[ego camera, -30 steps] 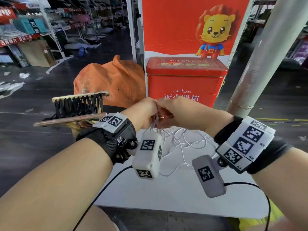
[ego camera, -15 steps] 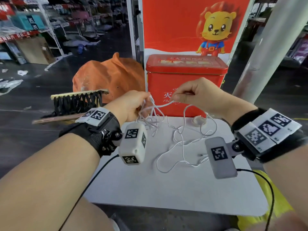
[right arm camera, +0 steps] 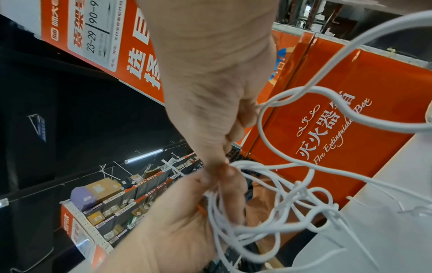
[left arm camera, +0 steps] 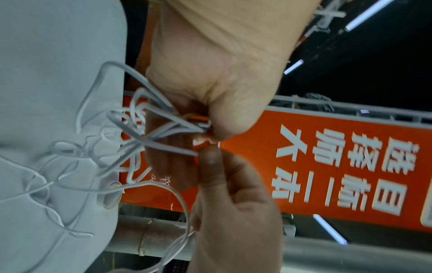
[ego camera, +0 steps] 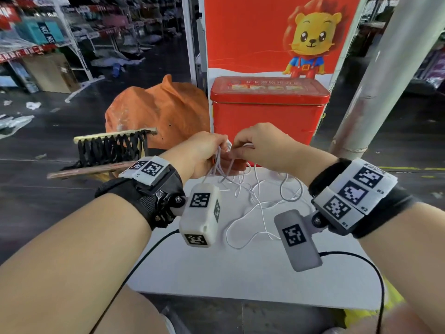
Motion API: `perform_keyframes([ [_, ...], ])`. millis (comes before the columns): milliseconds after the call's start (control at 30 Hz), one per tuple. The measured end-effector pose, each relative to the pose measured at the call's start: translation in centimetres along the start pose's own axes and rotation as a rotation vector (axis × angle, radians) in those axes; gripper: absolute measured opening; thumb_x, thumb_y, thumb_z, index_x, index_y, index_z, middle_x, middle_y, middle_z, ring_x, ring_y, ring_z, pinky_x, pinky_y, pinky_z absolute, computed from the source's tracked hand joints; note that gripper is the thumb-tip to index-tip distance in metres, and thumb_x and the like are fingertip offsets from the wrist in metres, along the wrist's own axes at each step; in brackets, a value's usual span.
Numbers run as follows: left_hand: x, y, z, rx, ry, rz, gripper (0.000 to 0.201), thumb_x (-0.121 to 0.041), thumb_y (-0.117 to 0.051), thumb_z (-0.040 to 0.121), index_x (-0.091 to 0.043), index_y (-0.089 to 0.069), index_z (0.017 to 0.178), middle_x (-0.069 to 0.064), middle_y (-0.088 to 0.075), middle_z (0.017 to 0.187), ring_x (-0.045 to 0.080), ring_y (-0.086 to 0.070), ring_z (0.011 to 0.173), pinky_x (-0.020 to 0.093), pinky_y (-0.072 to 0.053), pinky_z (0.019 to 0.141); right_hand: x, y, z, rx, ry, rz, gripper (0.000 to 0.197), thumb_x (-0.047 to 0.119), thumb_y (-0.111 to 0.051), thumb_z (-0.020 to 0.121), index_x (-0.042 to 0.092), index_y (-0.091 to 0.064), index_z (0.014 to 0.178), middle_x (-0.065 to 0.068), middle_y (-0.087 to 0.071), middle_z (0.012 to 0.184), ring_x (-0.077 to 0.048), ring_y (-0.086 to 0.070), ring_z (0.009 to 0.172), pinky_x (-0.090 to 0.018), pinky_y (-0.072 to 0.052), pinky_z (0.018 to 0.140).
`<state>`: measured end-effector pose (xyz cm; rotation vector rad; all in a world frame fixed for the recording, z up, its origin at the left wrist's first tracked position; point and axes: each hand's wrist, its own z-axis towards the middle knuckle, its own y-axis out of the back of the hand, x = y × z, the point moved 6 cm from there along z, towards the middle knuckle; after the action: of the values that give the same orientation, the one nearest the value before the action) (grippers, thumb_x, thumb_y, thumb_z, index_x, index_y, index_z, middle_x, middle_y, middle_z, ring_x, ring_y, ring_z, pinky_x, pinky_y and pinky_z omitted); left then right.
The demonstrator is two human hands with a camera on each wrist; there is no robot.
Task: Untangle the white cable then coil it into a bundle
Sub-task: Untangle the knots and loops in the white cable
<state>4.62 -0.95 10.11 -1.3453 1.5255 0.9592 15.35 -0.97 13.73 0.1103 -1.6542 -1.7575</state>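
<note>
Where the two hands meet above the far edge of the worktop [ego camera: 240, 280], the fingertips are hidden behind the knuckles in the head view, so the exact hold shows only from the wrist cameras. The left hand [ego camera: 203, 153] is raised off the worktop with its back turned up and its fingers curled; its grip is closed on a gathered bunch of strands of the white cable [ego camera: 250, 203], which fan out below the fist. The right hand [ego camera: 262, 147] sits just beside it, knuckles nearly touching, thumb and forefinger pinching one strand close to where the left hand holds the bunch; the left wrist view shows that pinch in shadow, with a second strand running past under the palm. Both forearms reach forward, each wearing a black strap with a white block bearing square printed markers.

The cable is thin, smooth and round, and it falls from the hands in loose crossing loops onto the far half of the flat, matt white worktop. How the loops knot together is hard to make out. A small round piece on the cable lies near the far edge, blurred.

Behind the hands stands a glossy red metal box [ego camera: 267, 112] with a lid. An orange cloth-covered lump [ego camera: 156, 112] lies beyond the far left corner.
</note>
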Motion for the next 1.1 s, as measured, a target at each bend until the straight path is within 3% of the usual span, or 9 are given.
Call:
perform_keyframes([
  [100, 0.3, -1.2, 0.2, 0.075, 0.002, 0.143, 0.039, -0.013, -0.039, 0.097, -0.007, -0.044, 0.059, 0.008, -0.047, 0.045, 0.013, -0.04, 0.029, 0.014, -0.035, 0.033, -0.1, 0.1, 0.1, -0.074, 0.005, 0.117, 0.022, 0.027, -0.072, 0.08, 0.019, -0.053, 0.085, 0.01, -0.049, 0.06, 0.001, -0.046, 0.05, -0.015, -0.031, 0.049],
  [200, 0.1, -2.4, -0.1, 0.214, 0.006, 0.209, 0.042, -0.018, -0.036, 0.097, -0.017, -0.032, 0.056, -0.005, -0.028, 0.042, 0.006, -0.018, 0.031, 0.011, -0.015, 0.033, -0.9, 0.9, 0.0, -0.126, -0.027, 0.177, 0.031, 0.023, -0.076, 0.077, 0.021, -0.045, 0.081, 0.01, -0.045, 0.051, 0.003, -0.044, 0.042, -0.013, -0.033, 0.046],
  [467, 0.2, -0.7, -0.5, 0.301, 0.045, 0.259, 0.029, -0.036, -0.036, 0.102, -0.016, -0.048, 0.084, -0.006, -0.022, 0.043, 0.004, -0.015, 0.032, 0.015, -0.009, 0.036, -5.2, 2.4, -1.2, -0.133, -0.105, 0.125, 0.022, 0.032, -0.077, 0.075, 0.013, -0.067, 0.075, 0.008, -0.044, 0.054, 0.0, -0.039, 0.045, -0.015, -0.031, 0.05],
  [633, 0.2, -1.3, -1.4, 0.382, 0.01, 0.407, 0.041, -0.054, -0.046, 0.09, -0.017, -0.046, 0.074, -0.007, -0.022, 0.045, 0.004, -0.014, 0.035, 0.018, -0.007, 0.04, -6.5, 2.7, -1.8, -0.226, -0.191, 0.299, 0.026, 0.028, -0.077, 0.075, 0.005, -0.069, 0.084, 0.004, -0.045, 0.055, -0.001, -0.035, 0.039, -0.009, -0.029, 0.045],
  [733, 0.0, -1.9, -1.5, 0.399, -0.057, 0.417, 0.041, -0.05, -0.049, 0.091, -0.02, -0.042, 0.064, -0.007, -0.021, 0.046, 0.006, -0.013, 0.037, 0.02, -0.008, 0.041, -5.5, 1.1, -1.7, -0.101, -0.214, 0.415, 0.011, 0.022, -0.064, 0.088, 0.021, -0.07, 0.098, 0.006, -0.057, 0.073, 0.001, -0.047, 0.047, -0.011, -0.036, 0.048],
  [833, -0.6, -2.1, -1.5, 0.395, -0.106, 0.246, 0.046, -0.052, -0.045, 0.091, -0.023, -0.032, 0.056, -0.009, -0.02, 0.043, 0.005, -0.014, 0.035, 0.016, -0.009, 0.038, -4.9, -0.7, -1.9, 0.056, -0.266, 0.777, 0.019, 0.029, -0.054, 0.094, 0.034, -0.072, 0.088, -0.003, -0.059, 0.078, -0.017, -0.052, 0.068, -0.029, -0.041, 0.065],
  [900, -1.2, -1.9, -1.5, 0.363, -0.132, 0.136, 0.048, -0.049, -0.042, 0.094, -0.024, -0.031, 0.055, -0.01, -0.019, 0.042, 0.005, -0.013, 0.034, 0.016, -0.009, 0.036, -4.6, -0.7, -2.2, 0.088, -0.234, 0.904, 0.022, 0.033, -0.052, 0.094, 0.022, -0.071, 0.087, 0.005, -0.067, 0.074, -0.007, -0.06, 0.068, -0.018, -0.046, 0.066],
  [967, -1.6, -1.5, -1.4, 0.311, -0.156, 0.054, 0.047, -0.048, -0.04, 0.096, -0.023, -0.029, 0.057, -0.01, -0.019, 0.041, 0.004, -0.014, 0.033, 0.015, -0.01, 0.035, -4.4, -0.7, -2.1, 0.112, -0.24, 0.916, 0.02, 0.026, -0.06, 0.09, 0.008, -0.065, 0.09, 0.006, -0.064, 0.062, 0.001, -0.055, 0.05, -0.01, -0.043, 0.049],
  [1100, -2.1, -0.6, -1.0, 0.232, -0.207, 0.018, 0.047, -0.045, -0.042, 0.097, -0.023, -0.027, 0.058, -0.01, -0.019, 0.042, 0.005, -0.015, 0.034, 0.017, -0.009, 0.036, -5.0, -0.9, -1.7, 0.076, -0.276, 0.92, 0.047, 0.011, -0.078, 0.069, -0.009, -0.057, 0.107, -0.011, -0.059, 0.068, -0.014, -0.049, 0.052, -0.02, -0.037, 0.048],
])
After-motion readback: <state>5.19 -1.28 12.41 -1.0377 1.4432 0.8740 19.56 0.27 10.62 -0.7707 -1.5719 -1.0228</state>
